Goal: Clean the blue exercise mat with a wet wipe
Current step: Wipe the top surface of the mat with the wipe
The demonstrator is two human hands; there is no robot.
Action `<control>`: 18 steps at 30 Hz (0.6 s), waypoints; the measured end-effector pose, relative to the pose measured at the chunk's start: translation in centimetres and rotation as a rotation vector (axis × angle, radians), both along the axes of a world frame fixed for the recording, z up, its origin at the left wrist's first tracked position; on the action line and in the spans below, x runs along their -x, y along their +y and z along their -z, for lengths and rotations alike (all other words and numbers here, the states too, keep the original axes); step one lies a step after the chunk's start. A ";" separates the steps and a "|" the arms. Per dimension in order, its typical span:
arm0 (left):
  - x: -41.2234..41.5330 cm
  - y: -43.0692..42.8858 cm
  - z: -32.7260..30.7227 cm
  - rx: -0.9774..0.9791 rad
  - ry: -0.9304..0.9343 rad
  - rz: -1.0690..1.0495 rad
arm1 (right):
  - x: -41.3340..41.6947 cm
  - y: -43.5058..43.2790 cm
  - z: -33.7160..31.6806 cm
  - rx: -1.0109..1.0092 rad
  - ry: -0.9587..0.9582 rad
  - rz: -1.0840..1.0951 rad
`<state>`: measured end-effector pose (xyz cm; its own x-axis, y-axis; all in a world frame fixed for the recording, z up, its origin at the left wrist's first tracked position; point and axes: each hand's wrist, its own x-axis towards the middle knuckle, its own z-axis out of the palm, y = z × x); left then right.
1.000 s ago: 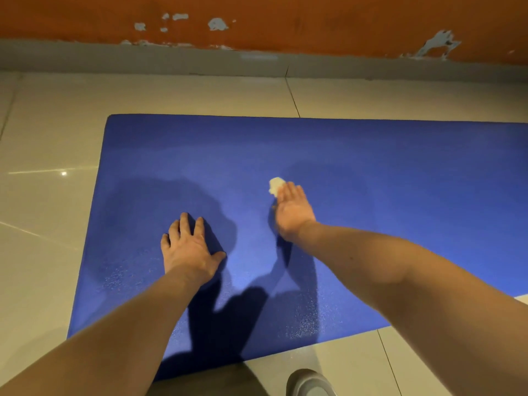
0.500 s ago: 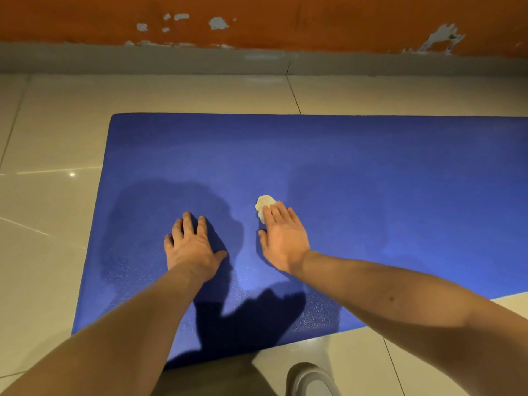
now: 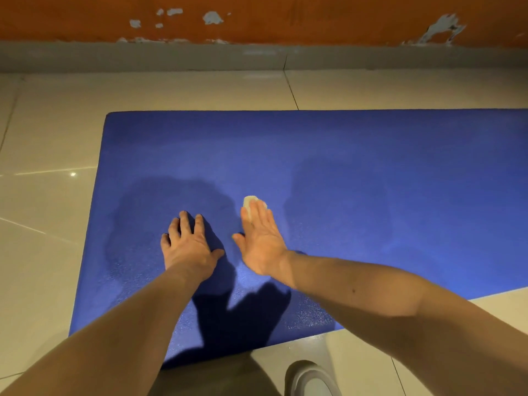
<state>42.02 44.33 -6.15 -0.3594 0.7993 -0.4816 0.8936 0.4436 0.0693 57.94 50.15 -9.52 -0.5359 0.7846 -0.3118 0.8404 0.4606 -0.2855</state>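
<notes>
The wiping step itself seems to be in hand: the person is crouching at the near long edge of the mat (image 3: 400,167) and is pressing a wipe against it. How much of the surface is already cleaned cannot be told, because the darker patches may be only shadow.

Nearest to the camera, a pale shoe (image 3: 311,378) is standing on the tiled floor (image 3: 43,252), just beside the near edge of the mat. Both bare forearms are reaching forward over this edge.

The left hand (image 3: 190,247) is resting palm down on the mat. Its fingers are spread and a little bent, and it is holding nothing; it appears to be steadying the body or the mat.

The right hand (image 3: 261,244) is lying just beside it, almost fully open, with straight fingers held close together. It is not gripping anything. Its fingertips are pressing down on the small crumpled white wipe (image 3: 250,202), which is showing just past them, in the left half of the mat.

Further away, the blue surface is stretching to the right, out of view. The next move probably calls for steady downward pressure, so that the wipe is not slipping out from under the flat fingers, and for strokes toward these far and right parts.

Behind the mat, a grey baseboard (image 3: 143,57) is running under an orange wall (image 3: 343,18) with chipped paint.
</notes>
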 end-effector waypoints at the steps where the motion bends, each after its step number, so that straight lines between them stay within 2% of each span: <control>1: 0.0 0.0 0.1 0.001 -0.003 -0.005 | 0.9 -0.8 0.2 -0.059 -0.039 -0.083; 3: -0.1 -0.2 0.2 0.000 -0.004 -0.010 | 1.5 -1.7 0.4 -0.131 -0.149 -0.238; 5: 0.1 -0.3 0.2 -0.001 -0.003 -0.001 | 0.8 -0.4 0.1 -0.154 -0.157 -0.326; 6: 0.2 -0.3 0.2 0.003 -0.007 0.012 | -0.1 0.6 0.0 -0.141 -0.103 -0.330; 8: 0.5 -0.4 0.0 0.015 -0.016 0.027 | -2.2 3.3 -0.2 -0.027 0.036 -0.170; 13: 1.0 -0.9 -0.3 0.030 -0.047 0.059 | -8.0 8.7 0.0 -0.044 -0.189 0.254; 14: 1.1 -1.1 -0.3 0.025 -0.050 0.061 | -7.6 8.5 -0.1 -0.029 -0.177 0.310; 16: 1.1 -1.5 -0.2 0.017 -0.050 0.064 | -5.3 6.6 0.0 -0.022 -0.065 0.341; 18: 1.0 -1.8 -0.3 0.012 -0.048 0.057 | -2.3 2.7 -0.1 -0.016 0.044 0.249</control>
<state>41.04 42.55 -5.89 -0.2899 0.8116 -0.5072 0.9130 0.3935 0.1078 60.20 52.89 -9.47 -0.3385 0.8986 -0.2792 0.9155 0.2459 -0.3185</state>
